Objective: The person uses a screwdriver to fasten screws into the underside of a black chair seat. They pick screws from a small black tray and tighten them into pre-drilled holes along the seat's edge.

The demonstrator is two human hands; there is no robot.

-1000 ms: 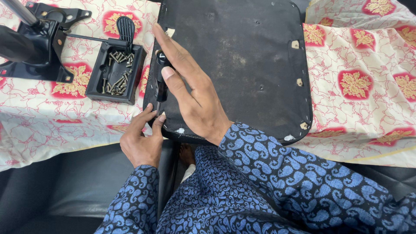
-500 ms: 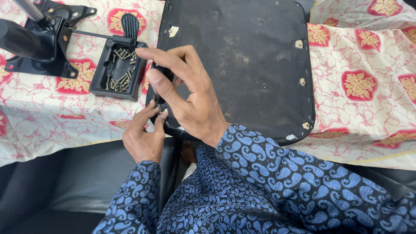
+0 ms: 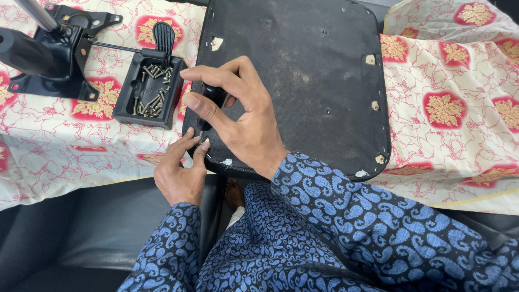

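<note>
A black chair seat pan (image 3: 303, 81) lies upside down on a patterned cloth. My right hand (image 3: 238, 116) rests over its left edge, fingers curled around a black screwdriver handle (image 3: 215, 96) held upright. My left hand (image 3: 181, 170) sits just below at the seat's near-left corner, with fingertips pinched at the tool's tip, where a small screw seems held. Whether the tip touches the seat is hidden by my fingers.
A black tray (image 3: 147, 92) with several metal screws lies left of the seat. A black chair mechanism (image 3: 46, 51) with a lever and a metal post stands at the far left. The floral cloth (image 3: 448, 103) covers the surface; a dark cushion (image 3: 81, 232) lies below.
My right hand has gone from lying flat on the seat edge to curling around the screwdriver handle. My left hand has stayed at the corner, its fingers closing on the tool's tip.
</note>
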